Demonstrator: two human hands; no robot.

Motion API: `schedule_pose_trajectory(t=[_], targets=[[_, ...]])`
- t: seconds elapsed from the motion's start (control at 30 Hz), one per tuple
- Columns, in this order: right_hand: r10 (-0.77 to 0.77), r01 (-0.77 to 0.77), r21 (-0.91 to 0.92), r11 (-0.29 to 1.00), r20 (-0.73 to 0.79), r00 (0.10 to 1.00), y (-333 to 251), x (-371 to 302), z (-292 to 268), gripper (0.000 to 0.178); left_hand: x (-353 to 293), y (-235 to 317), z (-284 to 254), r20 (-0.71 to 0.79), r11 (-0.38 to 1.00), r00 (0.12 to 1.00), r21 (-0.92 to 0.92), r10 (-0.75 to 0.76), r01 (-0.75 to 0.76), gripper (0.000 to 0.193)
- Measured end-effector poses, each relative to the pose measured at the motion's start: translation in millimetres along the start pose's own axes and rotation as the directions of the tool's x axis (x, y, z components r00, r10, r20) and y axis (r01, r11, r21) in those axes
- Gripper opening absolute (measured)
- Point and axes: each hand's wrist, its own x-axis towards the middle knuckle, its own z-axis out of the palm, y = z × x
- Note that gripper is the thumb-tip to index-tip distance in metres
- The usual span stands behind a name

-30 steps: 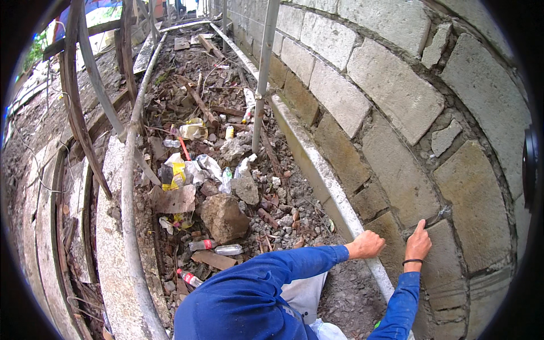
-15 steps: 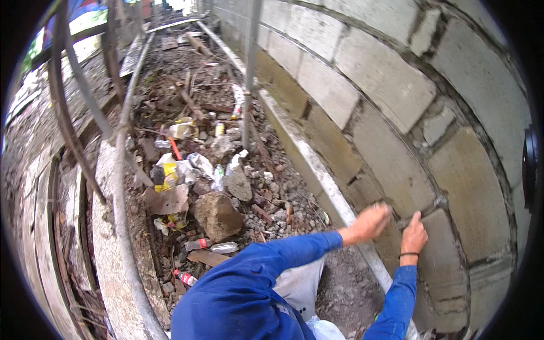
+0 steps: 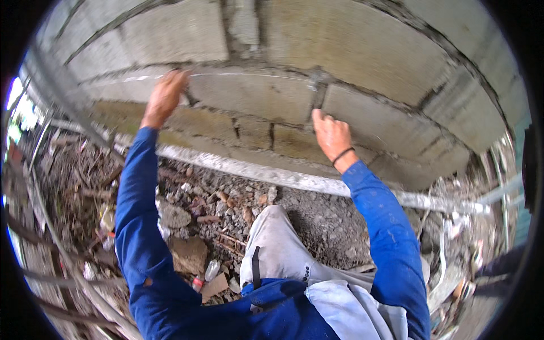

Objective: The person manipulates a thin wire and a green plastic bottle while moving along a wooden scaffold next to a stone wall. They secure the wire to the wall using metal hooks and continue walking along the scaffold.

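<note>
A wall of large grey-tan blocks (image 3: 345, 42) with rough mortar joints fills the space before me. My left hand (image 3: 164, 97) is raised against it on the left, fingers pinched together at a thin white string (image 3: 249, 74). The string runs along a course of blocks toward a mortar lump (image 3: 320, 76), where its end is hard to see. Just below that lump, my right hand (image 3: 333, 135) is closed beside an upright joint, its thumb side toward the wall. Whatever its fingers hold is too small to make out.
A pale concrete ledge (image 3: 243, 168) runs along the wall's foot. Rubble, a large rock (image 3: 188, 255) and a clear plastic bottle (image 3: 212, 270) lie to my left. Metal pipes (image 3: 54, 226) stand at far left. Another person's dark-clothed leg (image 3: 501, 263) shows at right.
My view has swung right to face the wall squarely. My hands, close together before, are now well apart, the left one farther left. The white string now shows between them.
</note>
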Motion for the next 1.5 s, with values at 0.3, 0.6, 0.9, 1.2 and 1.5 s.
schedule_pose_trajectory(t=[0.3, 0.6, 0.9, 1.2, 1.5], targets=[[0.017, -0.017, -0.150, 0.989, -0.003, 1.000, 76, -29, -23, 0.013, 4, 31, -23, 0.097, 0.992, 0.990, -0.060, -0.105, 0.111, 0.033], [0.056, -0.073, -0.370, 0.926, -0.055, 0.997, 212, -71, -128, 0.021, 88, 145, -50, -0.069, 0.930, 0.940, -0.182, -0.335, 0.318, 0.017], [0.403, -0.356, -0.500, 0.790, -0.014, 0.915, 312, -199, -192, 0.037, 145, 286, -25, -0.118, 0.783, 0.968, -0.613, -0.221, 0.104, 0.011], [0.193, -0.223, 0.154, 0.963, 0.188, 0.963, 211, -165, -168, 0.041, 116, 405, 28, 0.001, 0.652, 0.984, -0.749, -0.177, 0.118, 0.013], [-0.001, -0.694, 0.718, -0.058, 0.695, 0.719, 65, -63, -145, 0.024, 91, 412, 42, -0.047, 0.790, 0.989, -0.608, -0.137, 0.080, 0.032]])
